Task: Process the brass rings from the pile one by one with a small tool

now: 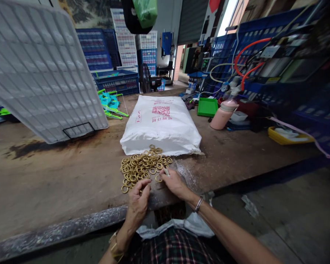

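Observation:
A pile of brass-coloured rings lies on the brown table, against the near edge of a white sack with red print. My left hand is at the near side of the pile, fingers curled together; what they hold, if anything, is too small to tell. To its right, my right hand pinches a small pale object between thumb and fingers. One ring is at its fingertips. Several rings lie just beyond both hands.
A ribbed white panel stands at the left. Green hangers are behind it. On the right are a green tray, a pink bottle and a yellow tray. The table's near edge runs below my hands.

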